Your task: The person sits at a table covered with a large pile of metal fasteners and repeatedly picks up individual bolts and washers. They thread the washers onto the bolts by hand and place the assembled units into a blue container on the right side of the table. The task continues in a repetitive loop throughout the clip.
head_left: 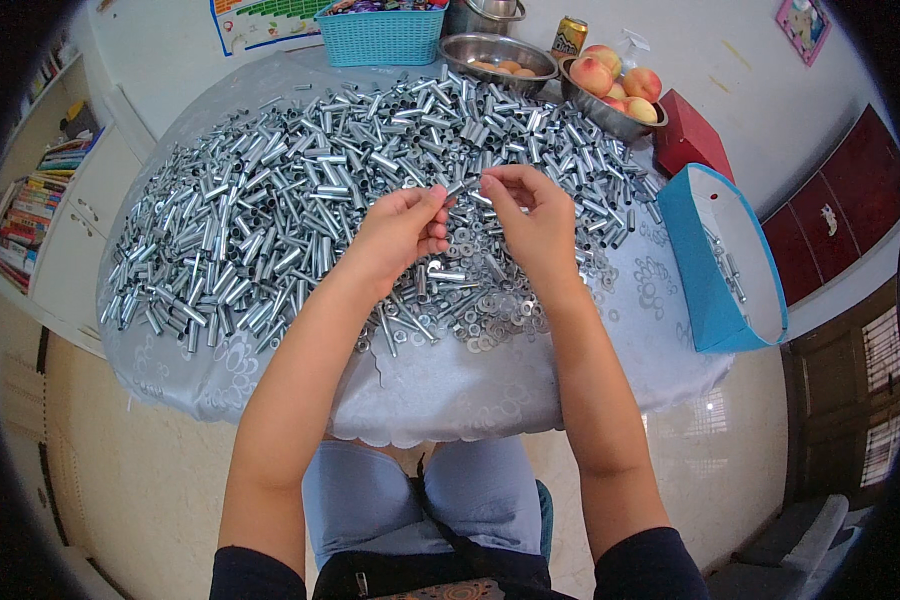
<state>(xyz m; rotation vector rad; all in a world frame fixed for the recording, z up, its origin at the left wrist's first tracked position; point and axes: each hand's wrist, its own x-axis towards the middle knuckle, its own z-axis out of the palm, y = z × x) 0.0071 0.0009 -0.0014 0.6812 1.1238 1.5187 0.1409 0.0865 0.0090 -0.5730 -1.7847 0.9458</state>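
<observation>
Over the near middle of a wide heap of silvery metal sleeves (330, 190), my two hands are close together. My left hand (400, 232) is closed in a pinch, with a short metal sleeve (457, 188) at its fingertips. Thumb and forefinger of my right hand (535, 218) are pinched beside the sleeve's other end. What they grip is too small to make out. Below the hands lie many flat washers (485, 290), mixed with some nuts and a few bolts (387, 330).
A blue open box (708, 290) with a few assembled metal pieces stands at the right edge. Along the back are a turquoise basket (382, 38), a metal bowl (500, 50), a bowl of peaches (605, 118), a can (570, 37) and a red box (688, 135). A patterned silvery cloth (440, 395) covers the table.
</observation>
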